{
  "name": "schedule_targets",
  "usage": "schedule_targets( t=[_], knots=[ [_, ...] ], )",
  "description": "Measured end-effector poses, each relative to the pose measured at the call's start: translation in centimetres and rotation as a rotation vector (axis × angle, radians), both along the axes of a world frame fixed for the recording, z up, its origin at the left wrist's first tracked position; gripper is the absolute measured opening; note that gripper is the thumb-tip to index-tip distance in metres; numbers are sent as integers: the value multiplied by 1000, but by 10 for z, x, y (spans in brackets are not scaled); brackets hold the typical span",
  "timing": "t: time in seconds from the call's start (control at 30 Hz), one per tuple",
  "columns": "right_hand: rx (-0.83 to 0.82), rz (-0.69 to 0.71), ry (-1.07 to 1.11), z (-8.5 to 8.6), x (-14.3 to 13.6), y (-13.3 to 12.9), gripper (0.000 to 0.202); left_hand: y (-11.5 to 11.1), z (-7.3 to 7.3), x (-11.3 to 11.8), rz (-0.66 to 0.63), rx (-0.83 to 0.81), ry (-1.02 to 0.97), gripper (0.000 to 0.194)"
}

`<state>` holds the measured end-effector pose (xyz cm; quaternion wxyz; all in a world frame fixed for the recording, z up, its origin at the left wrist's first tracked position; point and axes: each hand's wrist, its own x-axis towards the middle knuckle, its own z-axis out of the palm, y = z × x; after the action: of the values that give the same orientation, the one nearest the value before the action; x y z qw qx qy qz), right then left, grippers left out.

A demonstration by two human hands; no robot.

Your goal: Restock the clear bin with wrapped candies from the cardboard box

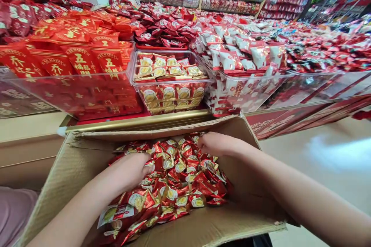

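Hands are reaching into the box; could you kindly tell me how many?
2 in the box: the left hand at the packets, left of centre, and the right hand toward the far right corner. No others show.

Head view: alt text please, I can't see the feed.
A person's left hand and right hand reach into an open cardboard box of small red-and-gold packets; whether either grips one is unclear. Behind, a clear bin of similar packets stands between bright red packets and white-and-red packets.
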<state>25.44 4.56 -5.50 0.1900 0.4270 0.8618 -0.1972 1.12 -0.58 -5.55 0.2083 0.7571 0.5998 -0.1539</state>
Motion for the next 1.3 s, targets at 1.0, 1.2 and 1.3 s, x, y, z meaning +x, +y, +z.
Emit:
schedule_targets(
  t=[1.0,1.2,1.3],
  knots=[
    [-56,174,740,-40,-148,-84,19,0,27,-27,106,9,-267,33],
    [-511,-400,968,6,-77,-54,28,-4,46,-16,160,-93,-664,38],
    [-497,-471,1110,15,-67,-53,33,-8,49,-5,301,-194,-940,32]
  ],
)
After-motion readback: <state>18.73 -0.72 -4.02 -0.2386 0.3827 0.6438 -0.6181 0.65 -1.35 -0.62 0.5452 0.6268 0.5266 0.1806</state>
